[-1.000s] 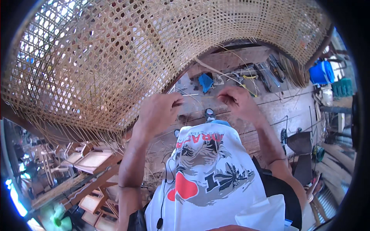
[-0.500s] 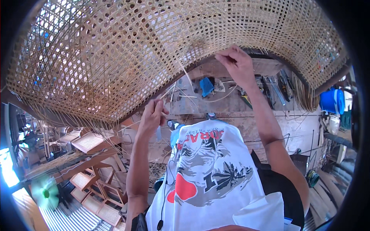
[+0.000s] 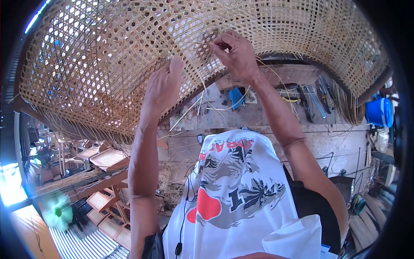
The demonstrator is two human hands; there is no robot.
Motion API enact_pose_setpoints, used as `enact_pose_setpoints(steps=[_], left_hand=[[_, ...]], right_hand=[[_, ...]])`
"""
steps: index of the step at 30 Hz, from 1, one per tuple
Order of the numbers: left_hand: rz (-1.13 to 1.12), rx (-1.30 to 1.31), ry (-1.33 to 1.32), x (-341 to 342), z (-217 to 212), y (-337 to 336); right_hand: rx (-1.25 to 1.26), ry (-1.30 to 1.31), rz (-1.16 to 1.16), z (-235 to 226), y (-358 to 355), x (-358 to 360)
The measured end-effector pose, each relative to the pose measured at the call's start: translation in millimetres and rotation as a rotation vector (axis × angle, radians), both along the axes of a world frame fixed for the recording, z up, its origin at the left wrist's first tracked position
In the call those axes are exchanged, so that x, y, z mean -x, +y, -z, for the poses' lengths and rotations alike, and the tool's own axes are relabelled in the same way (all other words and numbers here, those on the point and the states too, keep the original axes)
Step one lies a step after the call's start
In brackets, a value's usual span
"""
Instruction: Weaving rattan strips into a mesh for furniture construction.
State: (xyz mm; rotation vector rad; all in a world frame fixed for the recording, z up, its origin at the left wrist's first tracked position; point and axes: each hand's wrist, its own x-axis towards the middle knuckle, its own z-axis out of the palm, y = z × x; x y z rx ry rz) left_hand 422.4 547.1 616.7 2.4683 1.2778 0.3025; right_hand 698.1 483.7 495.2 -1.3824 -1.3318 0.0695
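Observation:
A curved panel of woven cane webbing (image 3: 120, 56) on a dark wooden frame (image 3: 207, 82) fills the upper part of the head view. My right hand (image 3: 237, 52) is over the weave near its middle, thumb and fingers pinched together. From beside that hand a thin cane strand (image 3: 280, 77) trails down to the right; the pinched end is hidden. To its left, my left hand (image 3: 164, 88) lies against the webbing with the thumb raised. Its other fingers are mostly hidden and slightly blurred. One loose cane end (image 3: 202, 77) hangs over the frame's edge between my hands.
Beyond the frame, a wooden bench (image 3: 194, 118) carries a blue scrap (image 3: 236, 98), cane offcuts and several hand tools (image 3: 317, 101). A bundle of cane (image 3: 351, 108) hangs at the right, near a blue bucket (image 3: 379, 112). Wooden frames (image 3: 105, 198) and a green fan (image 3: 58, 211) stand lower left.
Both hands have moved up onto the webbing, the right also leftward, the left away from the frame's edge. The strand by my right hand now trails down to the right.

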Motion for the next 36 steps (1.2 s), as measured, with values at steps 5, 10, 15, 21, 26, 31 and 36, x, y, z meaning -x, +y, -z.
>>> enact_pose_setpoints(steps=[5,10,15,21,26,31,36], left_hand=[[-0.019,0.378,-0.319,11.9,9.2,15.6],[-0.063,0.258,-0.164,-14.7,-11.1,-4.4],[0.002,0.227,-0.003,-36.5,-2.9,14.1],[0.064,-0.131,0.269,-66.5,-17.5,10.8],[0.096,-0.182,0.399,-80.4,-25.1,16.6],[0.086,-0.130,0.409,-93.1,-29.6,9.6],[0.037,-0.151,0.261,-86.2,1.1,9.2]], right_hand=[[0.039,0.012,-0.068,6.7,0.4,-2.3],[0.061,0.016,-0.025,22.1,10.8,-18.1],[0.071,-0.010,-0.040,21.1,13.6,-23.8],[0.021,0.006,-0.046,26.6,15.1,-26.2],[0.033,0.009,-0.063,28.6,19.7,-27.1],[0.069,0.021,-0.053,22.8,16.7,-33.9],[0.048,-0.006,-0.046,17.7,21.7,-15.1]])
